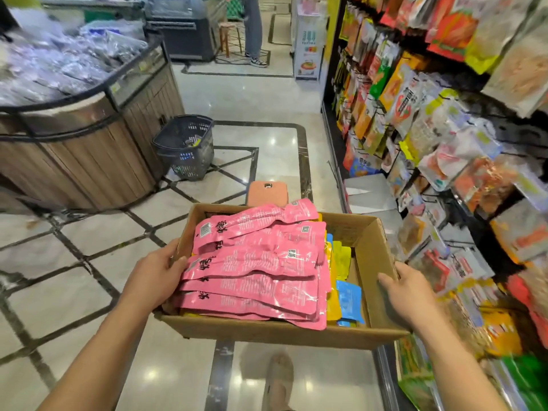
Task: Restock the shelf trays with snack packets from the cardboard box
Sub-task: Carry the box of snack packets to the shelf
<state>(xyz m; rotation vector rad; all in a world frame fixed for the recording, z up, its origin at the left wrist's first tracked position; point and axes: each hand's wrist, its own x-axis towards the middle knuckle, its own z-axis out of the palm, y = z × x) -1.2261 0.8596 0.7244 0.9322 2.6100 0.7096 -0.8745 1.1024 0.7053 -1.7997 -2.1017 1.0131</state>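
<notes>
Box: you carry the box (275, 330) at 6 o'clock, above the floor (267, 149).
Hands: your left hand (157, 277) grips its left wall and your right hand (406, 295) its right wall, fingers curled round the rim.
Progress: barely begun, I judge. Pink packets (255, 268) are heaped high, with yellow packets (341, 256) and blue packets (350, 298) at their 3 o'clock.
Shelf: the shelf (444, 143) is at 3 o'clock, its hanging packs near the box's right corner; trays not made out.
Room: open floor from 10 to 12 — mind the basket (185, 146) at 11 and what looks like a stool (267, 193) just past the box.
</notes>
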